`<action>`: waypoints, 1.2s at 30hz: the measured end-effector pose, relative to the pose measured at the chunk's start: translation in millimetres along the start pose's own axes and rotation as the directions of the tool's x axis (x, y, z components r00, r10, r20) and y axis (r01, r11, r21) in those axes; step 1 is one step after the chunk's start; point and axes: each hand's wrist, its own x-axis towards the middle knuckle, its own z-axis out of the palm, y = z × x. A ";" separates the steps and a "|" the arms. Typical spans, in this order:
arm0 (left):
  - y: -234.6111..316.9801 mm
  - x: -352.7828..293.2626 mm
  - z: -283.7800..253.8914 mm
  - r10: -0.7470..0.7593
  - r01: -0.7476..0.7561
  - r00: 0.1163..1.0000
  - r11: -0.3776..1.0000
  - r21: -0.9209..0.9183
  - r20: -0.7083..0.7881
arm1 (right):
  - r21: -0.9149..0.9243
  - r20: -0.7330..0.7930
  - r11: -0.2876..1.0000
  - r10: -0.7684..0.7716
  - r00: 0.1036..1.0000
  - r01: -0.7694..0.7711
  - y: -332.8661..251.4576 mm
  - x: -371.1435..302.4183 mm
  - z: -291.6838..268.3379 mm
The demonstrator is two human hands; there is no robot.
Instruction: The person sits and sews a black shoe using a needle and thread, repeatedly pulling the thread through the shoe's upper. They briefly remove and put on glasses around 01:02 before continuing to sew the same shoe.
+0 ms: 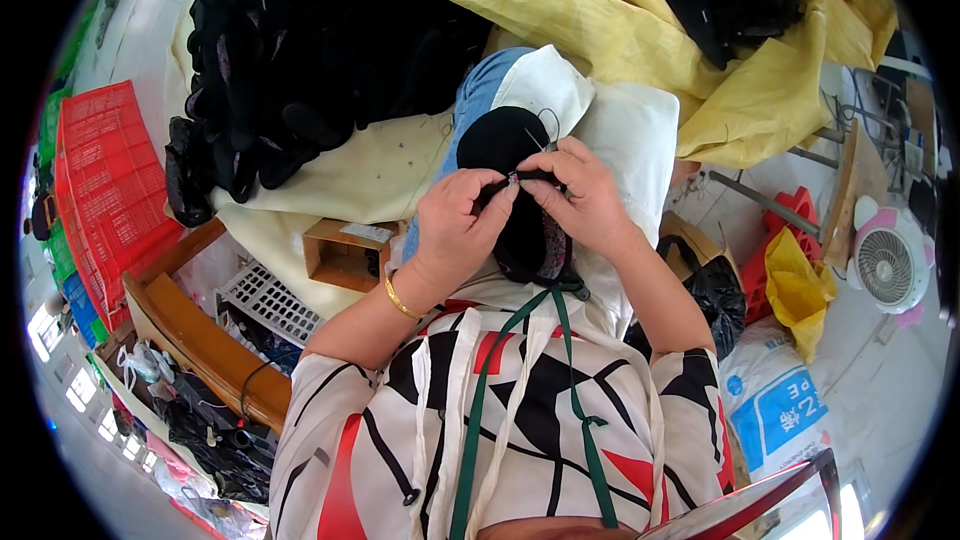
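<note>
Black shoe (497, 140) on the lap's white cloth (630, 145): left hand (455, 215) and right hand (588, 195), each pinched nearly closed, grip its dark band (541, 176) — probably best kept taut and level between them, avoiding puckers.

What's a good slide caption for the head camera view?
Left hand and right hand pinching a black cloth item, near a heap of black pieces.
</note>
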 end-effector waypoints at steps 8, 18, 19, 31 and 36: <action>8.1 -4.1 -1.1 -0.172 0.178 0.984 0.974 -0.141 0.056 | -0.016 0.060 0.998 0.056 0.997 -0.055 -7.5 -0.8 -4.0; 3.5 -2.6 0.2 0.008 -0.008 1.000 1.000 -0.024 0.023 | 0.064 0.123 0.986 0.143 0.982 -0.151 -8.4 -0.5 -9.6; 4.6 -4.2 0.5 -0.002 0.003 1.000 0.999 -0.048 0.027 | 0.071 0.126 0.983 0.159 0.979 -0.169 -8.9 -2.3 -9.4; 0.1 -12.3 4.1 -0.386 0.448 0.893 0.795 -0.409 0.229 | -0.017 0.070 0.965 0.264 0.962 -0.263 -13.4 -1.3 0.4; -1.5 6.7 -5.9 -0.497 0.588 0.808 0.712 -0.383 0.315 | -0.013 0.116 0.944 0.329 0.937 -0.329 -13.8 -5.0 2.5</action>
